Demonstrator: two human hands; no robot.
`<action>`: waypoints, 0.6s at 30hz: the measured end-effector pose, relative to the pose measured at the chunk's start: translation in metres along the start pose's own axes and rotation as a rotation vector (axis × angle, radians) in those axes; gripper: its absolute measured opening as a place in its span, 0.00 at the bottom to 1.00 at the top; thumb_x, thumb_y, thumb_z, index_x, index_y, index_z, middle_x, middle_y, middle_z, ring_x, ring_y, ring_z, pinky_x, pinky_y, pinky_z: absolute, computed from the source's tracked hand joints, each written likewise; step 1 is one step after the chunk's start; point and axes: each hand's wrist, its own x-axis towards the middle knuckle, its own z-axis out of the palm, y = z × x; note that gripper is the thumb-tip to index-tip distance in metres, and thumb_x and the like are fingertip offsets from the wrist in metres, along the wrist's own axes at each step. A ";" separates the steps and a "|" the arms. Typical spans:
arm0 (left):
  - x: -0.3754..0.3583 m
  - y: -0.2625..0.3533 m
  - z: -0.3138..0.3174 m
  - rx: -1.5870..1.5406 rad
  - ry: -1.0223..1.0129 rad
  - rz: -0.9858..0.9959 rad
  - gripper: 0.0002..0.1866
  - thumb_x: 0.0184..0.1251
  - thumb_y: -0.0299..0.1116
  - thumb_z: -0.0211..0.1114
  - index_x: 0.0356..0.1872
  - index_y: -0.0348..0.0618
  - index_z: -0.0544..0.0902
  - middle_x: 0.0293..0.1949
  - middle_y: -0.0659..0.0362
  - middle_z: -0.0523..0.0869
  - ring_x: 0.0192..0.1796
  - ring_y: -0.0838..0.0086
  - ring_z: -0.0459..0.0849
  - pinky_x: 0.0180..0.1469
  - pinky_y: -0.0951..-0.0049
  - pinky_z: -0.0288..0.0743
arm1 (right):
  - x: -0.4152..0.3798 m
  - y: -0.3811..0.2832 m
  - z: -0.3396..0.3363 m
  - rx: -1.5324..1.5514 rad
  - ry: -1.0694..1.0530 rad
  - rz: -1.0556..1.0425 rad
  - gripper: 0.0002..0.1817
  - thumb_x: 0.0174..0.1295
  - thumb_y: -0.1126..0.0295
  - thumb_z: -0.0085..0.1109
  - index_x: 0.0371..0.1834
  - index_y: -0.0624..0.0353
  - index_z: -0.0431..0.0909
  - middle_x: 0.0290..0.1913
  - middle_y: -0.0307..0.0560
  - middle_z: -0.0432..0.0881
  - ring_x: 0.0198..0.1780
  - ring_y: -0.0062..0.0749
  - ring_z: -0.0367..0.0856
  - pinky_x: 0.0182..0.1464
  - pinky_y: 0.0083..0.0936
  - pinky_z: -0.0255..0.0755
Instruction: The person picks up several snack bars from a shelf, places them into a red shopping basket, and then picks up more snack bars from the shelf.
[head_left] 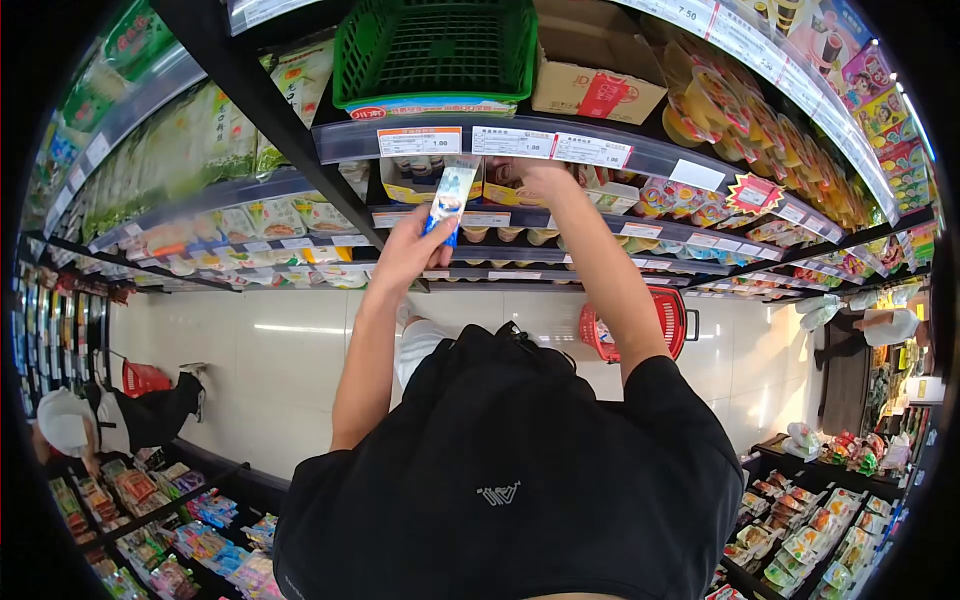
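My left hand [412,246] is closed around a slim blue-and-white snack packet [453,200], which stands upright in front of the shelf. My right arm stretches to the shelf, and my right hand [540,178] reaches into a yellow-edged display box [502,190] under the price rail. Its fingers are hidden inside the box, so what they touch cannot be seen. Beside it, a second yellow display box [408,186] sits behind the packet, with small packs inside.
A green plastic basket [434,60] and a cardboard box [598,75] stand on the shelf above. A red shopping basket [672,322] rests on the floor to my right. Other people are in the aisle, one at far left [130,415], one at far right [885,328].
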 end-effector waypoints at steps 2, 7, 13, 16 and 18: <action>0.020 -0.004 -0.004 0.047 0.047 0.068 0.16 0.65 0.42 0.60 0.40 0.35 0.79 0.18 0.62 0.77 0.20 0.82 0.75 0.23 0.81 0.64 | 0.016 -0.006 -0.012 -0.046 -0.038 -0.045 0.09 0.60 0.65 0.54 0.34 0.58 0.79 0.33 0.44 0.82 0.32 0.31 0.81 0.31 0.26 0.73; 0.063 -0.001 -0.015 0.917 0.421 0.362 0.16 0.59 0.40 0.62 0.41 0.39 0.81 0.31 0.47 0.85 0.34 0.57 0.84 0.38 0.63 0.75 | 0.036 -0.013 -0.028 -0.163 -0.127 -0.163 0.09 0.58 0.65 0.55 0.32 0.58 0.79 0.32 0.45 0.82 0.32 0.33 0.81 0.32 0.28 0.74; 0.090 -0.010 -0.018 1.194 0.442 0.395 0.14 0.60 0.41 0.59 0.42 0.45 0.83 0.38 0.50 0.85 0.44 0.53 0.80 0.49 0.57 0.71 | 0.027 0.001 -0.031 -0.315 -0.237 -0.306 0.09 0.54 0.65 0.56 0.30 0.58 0.79 0.30 0.46 0.81 0.31 0.36 0.81 0.32 0.30 0.74; 0.086 -0.012 -0.015 1.095 0.344 0.358 0.14 0.59 0.40 0.60 0.40 0.44 0.83 0.40 0.51 0.85 0.49 0.53 0.78 0.56 0.54 0.64 | 0.026 0.002 -0.034 -0.388 -0.285 -0.377 0.09 0.52 0.64 0.56 0.29 0.58 0.79 0.30 0.47 0.81 0.31 0.37 0.81 0.32 0.31 0.74; 0.086 -0.018 -0.014 1.120 0.331 0.382 0.14 0.58 0.40 0.61 0.40 0.44 0.83 0.40 0.51 0.85 0.50 0.55 0.77 0.58 0.51 0.60 | 0.023 0.007 -0.033 -0.435 -0.318 -0.424 0.09 0.51 0.64 0.56 0.28 0.58 0.79 0.29 0.48 0.81 0.31 0.38 0.81 0.32 0.32 0.74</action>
